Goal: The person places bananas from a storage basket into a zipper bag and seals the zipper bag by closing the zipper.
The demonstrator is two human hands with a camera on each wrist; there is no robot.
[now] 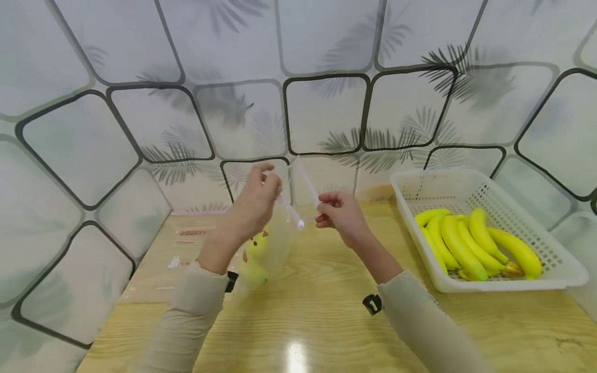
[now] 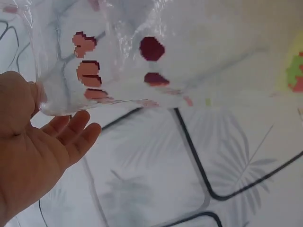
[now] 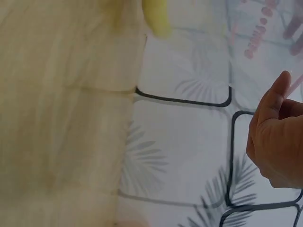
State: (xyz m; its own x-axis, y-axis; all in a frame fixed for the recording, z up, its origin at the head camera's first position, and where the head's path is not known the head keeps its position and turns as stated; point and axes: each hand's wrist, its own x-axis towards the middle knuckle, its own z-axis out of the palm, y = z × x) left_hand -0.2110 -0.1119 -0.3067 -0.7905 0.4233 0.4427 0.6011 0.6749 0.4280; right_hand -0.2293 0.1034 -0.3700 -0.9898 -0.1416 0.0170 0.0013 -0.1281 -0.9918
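Note:
A clear plastic zip bag [image 1: 282,246] with a pale pink zip strip hangs upright between the hands, its mouth spread apart. Inside its lower part is a yellow-green banana [image 1: 255,264], partly covered by the bag's print. My left hand [image 1: 256,199] pinches one top corner of the bag; in the left wrist view the remaining fingers [image 2: 78,135] extend loosely below that corner. On the other side, my right hand [image 1: 340,212] pinches the pink strip between thumb and fingertips. A small white slider [image 1: 300,224] shows on the strip between the hands.
To the right stands a white perforated plastic basket [image 1: 466,181] with several bananas [image 1: 459,246] in it. Flat on the wooden table [image 1: 326,321] at the left lies another clear printed zip bag [image 1: 154,267]. A patterned wall [image 1: 326,114] rises right behind the table.

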